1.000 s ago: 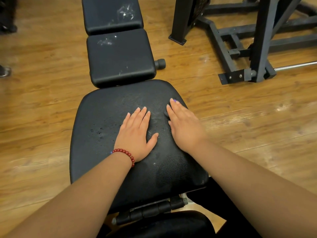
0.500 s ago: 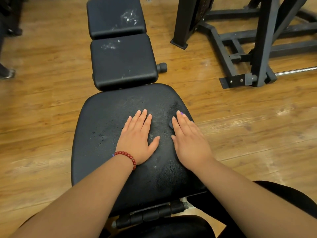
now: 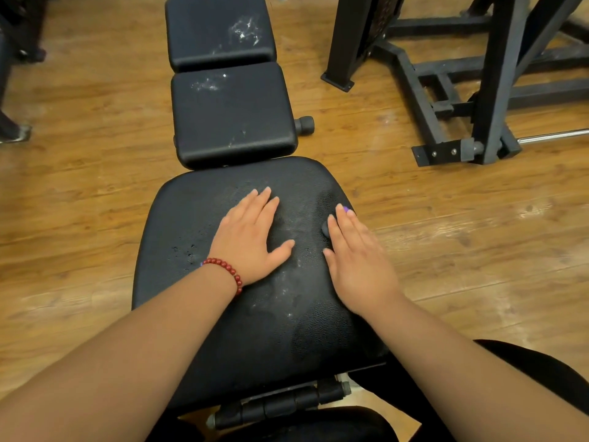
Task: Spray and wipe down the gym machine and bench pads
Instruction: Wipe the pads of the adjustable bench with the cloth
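A black bench runs away from me across the wooden floor. Its wide seat pad (image 3: 178, 250) is nearest, speckled with wet droplets. My left hand (image 3: 251, 237), with a red bead bracelet at the wrist, lies flat on the middle of that pad, fingers straight. My right hand (image 3: 357, 260) lies flat near the pad's right edge, and something small and dark shows just under its fingers. Beyond are the middle pad (image 3: 232, 116) and the far pad (image 3: 216, 30), both with white foamy spray marks. No spray bottle or cloth is plainly visible.
A black steel machine frame (image 3: 490, 90) stands on the floor to the right, with a chrome bar (image 3: 554, 135) sticking out. A knob (image 3: 304, 125) juts from the bench's right side. Dark equipment feet (image 3: 16, 129) sit at the far left. My dark-clothed knee (image 3: 541, 371) is at lower right.
Both hands stay flat on the seat pad with the right hand sliding slightly toward the right edge. My view has shifted, so the bench sits lower in frame.
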